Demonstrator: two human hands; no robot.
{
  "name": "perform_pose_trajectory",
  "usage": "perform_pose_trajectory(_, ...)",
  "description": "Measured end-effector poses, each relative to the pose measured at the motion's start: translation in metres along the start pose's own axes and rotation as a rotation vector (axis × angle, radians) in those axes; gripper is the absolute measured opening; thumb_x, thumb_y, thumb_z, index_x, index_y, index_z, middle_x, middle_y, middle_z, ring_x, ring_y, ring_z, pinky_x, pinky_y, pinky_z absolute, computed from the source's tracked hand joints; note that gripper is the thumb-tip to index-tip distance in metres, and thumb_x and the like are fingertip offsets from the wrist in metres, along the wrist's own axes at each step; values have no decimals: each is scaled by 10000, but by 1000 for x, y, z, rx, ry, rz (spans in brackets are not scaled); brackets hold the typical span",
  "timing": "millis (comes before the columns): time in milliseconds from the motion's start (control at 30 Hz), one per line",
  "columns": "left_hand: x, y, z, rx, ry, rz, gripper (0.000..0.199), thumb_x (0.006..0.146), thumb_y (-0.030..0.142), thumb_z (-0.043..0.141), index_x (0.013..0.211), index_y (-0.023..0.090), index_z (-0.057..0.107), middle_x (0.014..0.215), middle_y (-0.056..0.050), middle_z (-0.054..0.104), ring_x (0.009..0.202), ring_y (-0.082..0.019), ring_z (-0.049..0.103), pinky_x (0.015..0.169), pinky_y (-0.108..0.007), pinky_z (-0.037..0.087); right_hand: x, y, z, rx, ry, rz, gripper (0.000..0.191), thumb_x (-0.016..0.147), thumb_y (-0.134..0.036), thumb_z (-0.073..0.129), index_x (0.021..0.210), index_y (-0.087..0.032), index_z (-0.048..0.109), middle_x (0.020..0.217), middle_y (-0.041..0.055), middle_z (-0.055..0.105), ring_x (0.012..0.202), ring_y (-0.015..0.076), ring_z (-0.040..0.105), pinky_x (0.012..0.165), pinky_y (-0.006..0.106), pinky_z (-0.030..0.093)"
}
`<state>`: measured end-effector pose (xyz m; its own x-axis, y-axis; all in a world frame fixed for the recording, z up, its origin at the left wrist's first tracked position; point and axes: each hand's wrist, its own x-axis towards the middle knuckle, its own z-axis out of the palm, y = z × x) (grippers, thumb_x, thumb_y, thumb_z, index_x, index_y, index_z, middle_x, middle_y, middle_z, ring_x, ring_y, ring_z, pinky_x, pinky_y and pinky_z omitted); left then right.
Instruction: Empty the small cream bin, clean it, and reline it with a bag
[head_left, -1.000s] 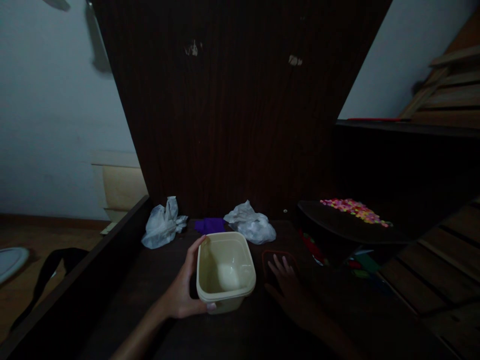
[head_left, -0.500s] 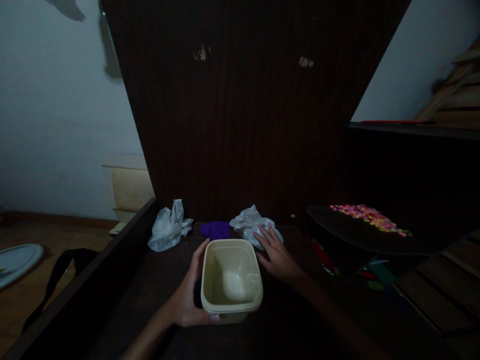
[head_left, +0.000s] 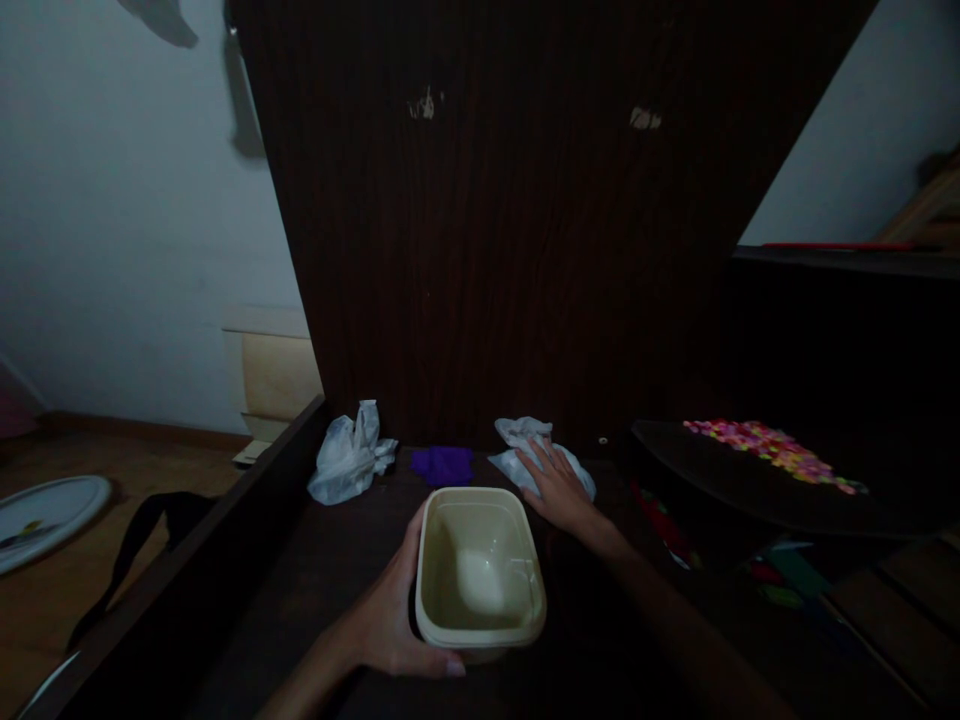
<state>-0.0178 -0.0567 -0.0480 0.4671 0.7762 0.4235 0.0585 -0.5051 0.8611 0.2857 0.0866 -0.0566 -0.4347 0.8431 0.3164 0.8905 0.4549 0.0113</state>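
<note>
A cream-coloured, square plastic tub [head_left: 480, 570] with rounded corners stands open at the lower middle, and its inside shows nothing in it. My left hand [head_left: 397, 610] is wrapped round the tub's left side, thumb at the near wall. Beyond the tub on the right, my right hand [head_left: 559, 490] lies with spread fingers on a crumpled white plastic bag [head_left: 577, 470]. Between the bags sits a folded purple cloth [head_left: 442, 466]. Another knotted white plastic bag [head_left: 349, 460] rests at the left by the dark back panel.
A dark side board [head_left: 247, 500] borders the surface on the left. At the right, a dark rounded shelf [head_left: 705, 480] bears a strip of small pink and yellow pieces [head_left: 780, 450]. A white oval object [head_left: 52, 515] lies on the floor at far left.
My right hand has moved further onto the right-hand bag, which now looks flatter and shifted back. The whole view has slid slightly, with the tub still in my left hand.
</note>
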Motion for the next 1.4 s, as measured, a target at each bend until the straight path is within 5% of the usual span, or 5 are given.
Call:
perform_pose_trajectory(300,-1,-1,3,-12,10,-30,1414,607,677,862,1615,187,-1,1601,-228,256,1481,-451,288,1229,-617,187,-2,2,-29,-40,43,-20,518,847,-387,671,1323,-185,657,1523,175,490,1464,439,316,1186,684,174)
perform_pose_trajectory(467,0,-1,7,-63,22,-30,1445,584,678,877,1614,183,-6,1589,-232,288,1458,-441,343,1220,-612,229,14,-33,-45,148,214,-16,226,897,-274,620,1039,-146,741,1254,210,618,1219,395,502,1061,612,374)
perform_pose_trajectory(800,-4,-7,8,15,53,-20,1461,584,653,880,1622,177,-31,1603,-229,270,1478,-450,297,1230,-614,210,88,-90,-11,317,-63,-264,264,880,-51,556,1064,-179,695,1108,89,688,1088,212,604,986,347,483)
perform_pose_trajectory(1133,-4,-6,7,47,43,-20,1508,538,648,914,1626,201,-30,1638,-224,222,1506,-469,231,1234,-617,203,113,-113,4,246,-327,-110,375,923,-225,679,1287,-165,615,1331,142,616,1193,277,607,984,427,512)
perform_pose_trajectory(1400,0,0,6,30,34,-21,1495,551,687,888,1626,215,-38,1622,-227,254,1498,-459,266,1222,-632,230,115,-116,-1,226,-390,11,339,974,-348,645,1270,-184,614,1310,102,619,1121,252,642,936,467,560)
